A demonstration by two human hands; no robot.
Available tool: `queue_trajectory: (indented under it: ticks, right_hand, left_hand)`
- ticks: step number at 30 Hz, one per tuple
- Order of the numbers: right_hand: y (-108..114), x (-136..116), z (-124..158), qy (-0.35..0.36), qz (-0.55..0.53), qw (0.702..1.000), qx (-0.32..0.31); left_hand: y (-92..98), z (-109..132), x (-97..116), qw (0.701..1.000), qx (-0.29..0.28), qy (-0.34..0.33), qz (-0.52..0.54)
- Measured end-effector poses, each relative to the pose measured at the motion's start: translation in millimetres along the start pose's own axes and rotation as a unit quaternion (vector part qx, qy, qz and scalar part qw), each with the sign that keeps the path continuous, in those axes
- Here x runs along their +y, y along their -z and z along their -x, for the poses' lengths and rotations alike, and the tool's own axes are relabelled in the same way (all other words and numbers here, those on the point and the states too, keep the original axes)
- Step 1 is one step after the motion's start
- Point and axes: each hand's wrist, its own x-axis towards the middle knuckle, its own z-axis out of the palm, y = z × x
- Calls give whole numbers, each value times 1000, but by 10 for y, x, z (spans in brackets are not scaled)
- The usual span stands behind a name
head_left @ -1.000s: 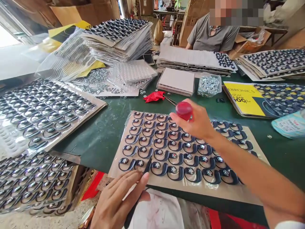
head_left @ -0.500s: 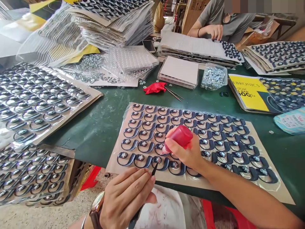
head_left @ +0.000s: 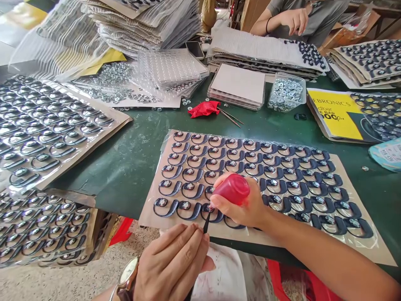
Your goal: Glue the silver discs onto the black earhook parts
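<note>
My right hand (head_left: 241,205) is closed round a red squeeze bottle (head_left: 233,189), tilted with its nozzle end down and left. Fingers hide most of the nozzle. My left hand (head_left: 175,255) is closed on black tweezers (head_left: 206,221), whose dark tip rests at a round silver centre (head_left: 208,207) in the front row, right by the bottle's nozzle. Both hands work over a brown card sheet (head_left: 150,219) under clear film. On it sit rows of dark, hook-shaped pieces (head_left: 166,207), each with a shiny round centre.
Similar sheets lie at left (head_left: 59,129) and lower left (head_left: 40,230). Behind are loose metal washers (head_left: 115,75), a red cloth (head_left: 203,109), metal tweezers (head_left: 230,117), a stack of white cards (head_left: 238,81) and a clear tub of washers (head_left: 286,92). Across the table another person's hand (head_left: 296,20) hovers over sheets.
The red bottle and my right hand have moved slightly down and left, bringing the nozzle to the tweezers' tip. The view has shifted a little. The other person's hand has lifted off the sheets.
</note>
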Motion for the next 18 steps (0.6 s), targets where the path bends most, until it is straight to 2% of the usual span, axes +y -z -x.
queue_trajectory:
  ticks: [3,6,12,18]
  right_hand:
    - [4,10,-1,19,8,1000,-4]
    - [8,14,-9,36,11,999,-5]
    - [-19,52,-42,137,16,989,50]
    - [-32,62,-45,138,31,987,79]
  left_hand:
    - [-26,25,4,999,33,14,5]
    - [-70,75,8,999,31,18,17]
    - [-77,73,-11,999,47,-4,12]
    - [-64,46,-24,999,46,-8,12]
